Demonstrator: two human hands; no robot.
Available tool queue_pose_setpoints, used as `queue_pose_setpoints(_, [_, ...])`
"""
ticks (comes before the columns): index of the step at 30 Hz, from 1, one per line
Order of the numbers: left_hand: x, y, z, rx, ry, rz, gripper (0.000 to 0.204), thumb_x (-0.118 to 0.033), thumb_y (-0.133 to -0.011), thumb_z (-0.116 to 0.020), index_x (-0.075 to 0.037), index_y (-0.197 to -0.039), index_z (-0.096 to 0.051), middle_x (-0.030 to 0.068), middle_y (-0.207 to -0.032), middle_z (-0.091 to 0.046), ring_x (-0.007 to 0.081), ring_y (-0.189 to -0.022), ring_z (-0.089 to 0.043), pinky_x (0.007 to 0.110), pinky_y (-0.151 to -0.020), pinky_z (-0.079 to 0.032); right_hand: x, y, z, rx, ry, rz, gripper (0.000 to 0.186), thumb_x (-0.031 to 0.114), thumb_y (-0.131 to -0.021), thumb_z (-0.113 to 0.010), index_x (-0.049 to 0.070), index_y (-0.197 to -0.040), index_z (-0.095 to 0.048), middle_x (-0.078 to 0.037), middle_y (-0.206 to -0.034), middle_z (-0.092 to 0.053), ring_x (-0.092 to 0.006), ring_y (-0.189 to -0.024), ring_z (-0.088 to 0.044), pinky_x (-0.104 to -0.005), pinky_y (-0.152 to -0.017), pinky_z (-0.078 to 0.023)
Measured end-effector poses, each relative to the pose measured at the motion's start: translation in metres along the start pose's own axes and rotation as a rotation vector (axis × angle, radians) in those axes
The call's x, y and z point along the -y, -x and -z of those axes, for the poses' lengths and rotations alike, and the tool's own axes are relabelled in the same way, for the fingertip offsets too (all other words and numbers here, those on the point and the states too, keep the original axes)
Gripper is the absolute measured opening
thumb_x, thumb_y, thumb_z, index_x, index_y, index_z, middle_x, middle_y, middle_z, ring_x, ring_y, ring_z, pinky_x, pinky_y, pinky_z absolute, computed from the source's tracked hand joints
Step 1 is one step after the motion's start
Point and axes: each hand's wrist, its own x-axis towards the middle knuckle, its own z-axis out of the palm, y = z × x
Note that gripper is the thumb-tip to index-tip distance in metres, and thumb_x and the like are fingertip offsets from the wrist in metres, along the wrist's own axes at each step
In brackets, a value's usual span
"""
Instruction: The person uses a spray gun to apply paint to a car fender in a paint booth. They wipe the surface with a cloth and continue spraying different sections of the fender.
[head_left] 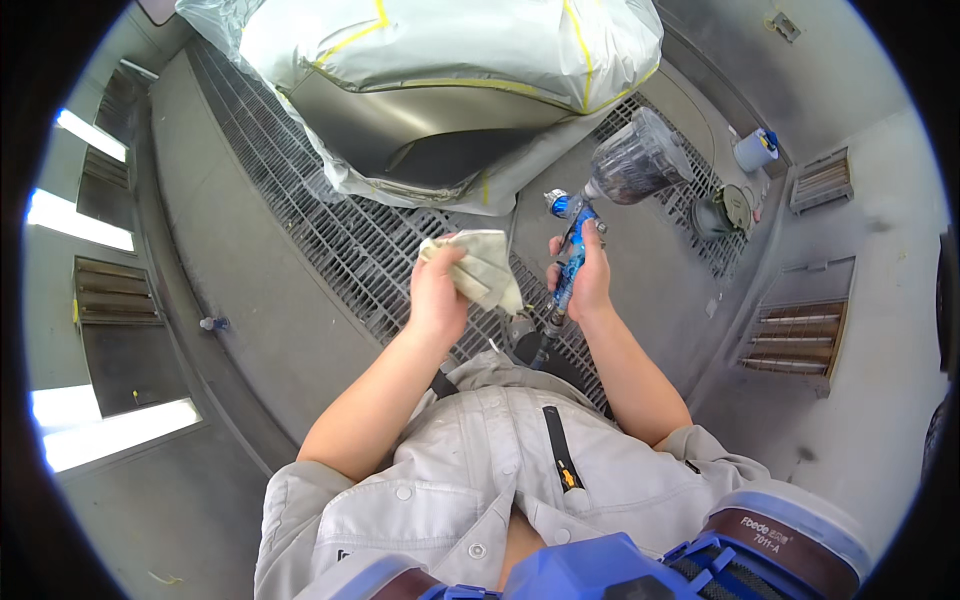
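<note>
My left hand grips a folded, pale yellowish cloth, its free corner hanging toward the right. In my right hand is a blue spray gun, held by its handle with my fingers wrapped round it. A smoky, translucent paint cup sits on the gun, tilted up and to the right. Beyond both hands stands a car body part with a dark, shiny bare panel. White masking film and yellow tape surround that panel. The cloth and the gun are apart.
Metal floor grating runs under the masked car and below my hands. At the right are a metal can and a white bucket near the wall. A vent is set in the right wall. Bright lamps line the left wall.
</note>
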Motion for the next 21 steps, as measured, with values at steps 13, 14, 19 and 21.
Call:
queue_pose_setpoints(13, [0.063, -0.023, -0.116, 0.399, -0.885, -0.303, 0.078, -0.009, -0.093, -0.075, -0.006, -0.162, -0.038, 0.0226, -0.141, -0.062, 0.0299, -0.135, -0.06, 0.043, -0.117, -0.045, 0.035, -0.086, 0.016, 0.129, 0.025, -0.027, 0.031, 0.038, -0.1, -0.078, 0.01, -0.108, -0.071, -0.002, -0.096, -0.072, -0.0138, -0.084, -0.07, -0.0316, -0.07, -0.056])
queue_pose_setpoints(14, [0.061, -0.018, -0.112, 0.463, -0.883, -0.279, 0.082, -0.012, -0.094, -0.075, -0.006, -0.164, -0.035, 0.0222, -0.148, -0.058, 0.0304, -0.142, -0.055, 0.044, -0.12, -0.043, 0.04, -0.092, 0.019, 0.124, 0.04, -0.007, 0.027, 0.034, -0.098, -0.079, 0.01, -0.109, -0.071, -0.002, -0.096, -0.072, -0.014, -0.084, -0.07, -0.0312, -0.071, -0.055])
queue_pose_setpoints(19, [0.033, 0.031, -0.054, 0.816, -1.219, -0.089, 0.077, -0.032, -0.106, -0.066, -0.004, -0.168, -0.032, 0.0172, -0.171, -0.038, 0.0313, -0.16, -0.033, 0.046, -0.13, -0.028, 0.071, -0.127, 0.043, 0.11, 0.046, 0.033, 0.017, 0.02, -0.096, -0.078, 0.007, -0.104, -0.071, -0.006, -0.086, -0.07, -0.0188, -0.064, -0.069, -0.0344, -0.052, -0.057])
queue_pose_setpoints(21, [0.036, 0.068, -0.028, 0.702, -0.93, 0.194, 0.073, -0.043, -0.111, -0.054, -0.002, -0.168, -0.033, 0.0184, -0.173, -0.035, 0.0304, -0.162, -0.029, 0.044, -0.133, -0.021, 0.083, -0.144, 0.058, 0.12, 0.045, 0.05, 0.016, 0.019, -0.096, -0.075, 0.006, -0.103, -0.07, -0.007, -0.082, -0.069, -0.0201, -0.06, -0.068, -0.0351, -0.05, -0.056])
